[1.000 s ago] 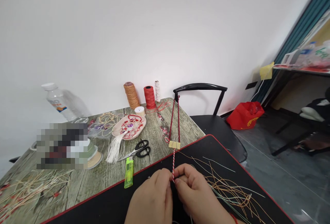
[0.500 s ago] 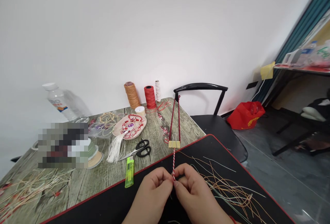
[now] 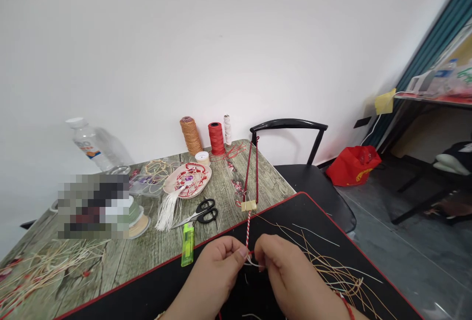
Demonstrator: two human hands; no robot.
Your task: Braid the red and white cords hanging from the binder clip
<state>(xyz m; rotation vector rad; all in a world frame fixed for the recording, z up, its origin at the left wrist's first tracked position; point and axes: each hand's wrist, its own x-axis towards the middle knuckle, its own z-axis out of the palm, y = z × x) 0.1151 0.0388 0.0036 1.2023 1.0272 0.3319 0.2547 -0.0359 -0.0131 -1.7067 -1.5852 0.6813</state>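
Observation:
A thin red-and-white twisted cord [image 3: 248, 229] hangs from a gold binder clip [image 3: 249, 205], which dark red cords [image 3: 257, 170] tie toward the chair back. My left hand [image 3: 217, 268] pinches the lower end of the twisted cord between thumb and forefinger. Close on its right, my right hand [image 3: 285, 271] is closed with curled fingers. Loose white strands [image 3: 252, 263] and a bit of red run from the cord's end to those fingertips, whose exact grip is partly hidden. Both hands are over a black mat [image 3: 155, 288] with a red edge.
Left of the hands lie a green lighter [image 3: 188, 246], black-handled scissors [image 3: 206, 211] and a pink plate [image 3: 202, 182] holding red-and-white cord and a white tassel [image 3: 169, 212]. Thread spools [image 3: 216, 139] stand by the wall. Loose cords [image 3: 339, 280] lie right; a black chair [image 3: 313, 182] stands beyond.
My right hand has moved off the cord slightly to the right, drawing loose strands out. My left hand keeps its pinch on the cord's lower end. The view has shifted a little.

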